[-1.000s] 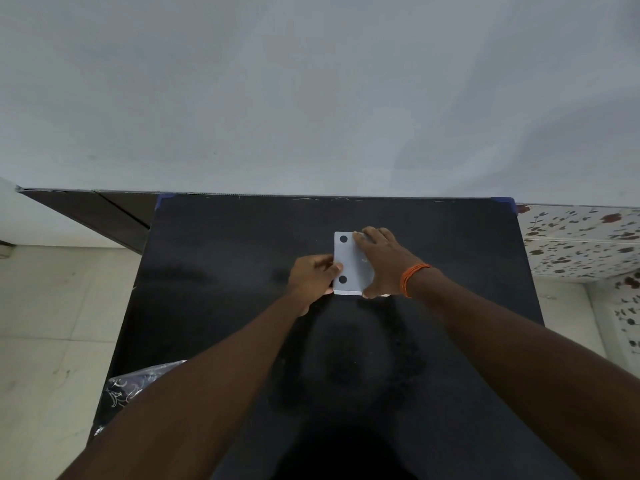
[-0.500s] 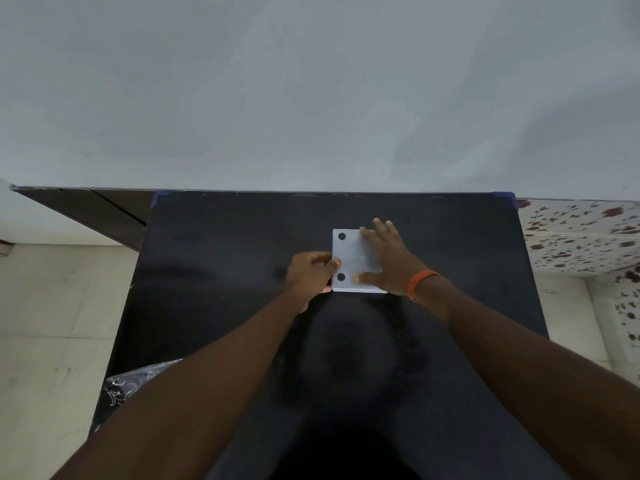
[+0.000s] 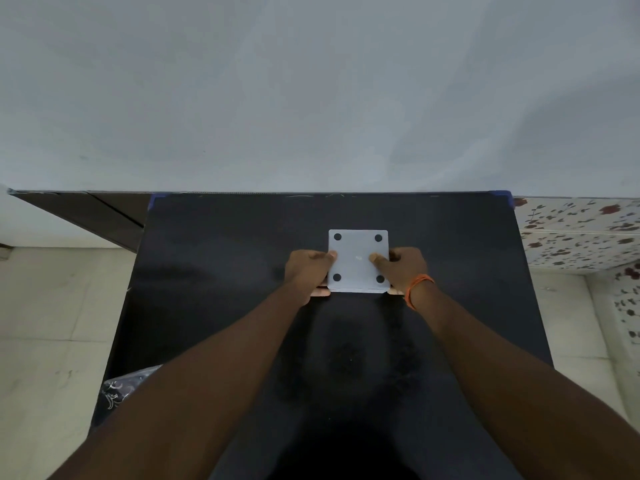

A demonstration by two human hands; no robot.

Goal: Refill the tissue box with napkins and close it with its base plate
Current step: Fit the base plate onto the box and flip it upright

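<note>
White plastic fills the middle of my view: the base plate [image 3: 357, 261], square with four dark round feet near its corners, lies face up on top of the tissue box [image 3: 356, 291], of which I see only a thin pale edge below the plate and small peach-coloured corners poking out at either side. Both sit toward the far half of the black surface [image 3: 221, 271], roughly centred left to right. My left hand [image 3: 308, 271] is curled against the plate's left edge, thumb tip resting on the plate's top, fingers wrapped down the side of the box; it grips the box and plate together. My right hand [image 3: 401, 268] mirrors it on the right edge, thumb pressed onto the plate, fingers closed around the box's side. An orange band [image 3: 417, 289] circles the right wrist. At the near left corner of the surface a bit of dark patterned cloth [image 3: 117, 389] shows beneath my forearm. Beyond the surface stands a plain grey wall [image 3: 311, 91], with pale floor tiles [image 3: 52, 323] to the left and flower-speckled tiles [image 3: 581, 233] to the right
</note>
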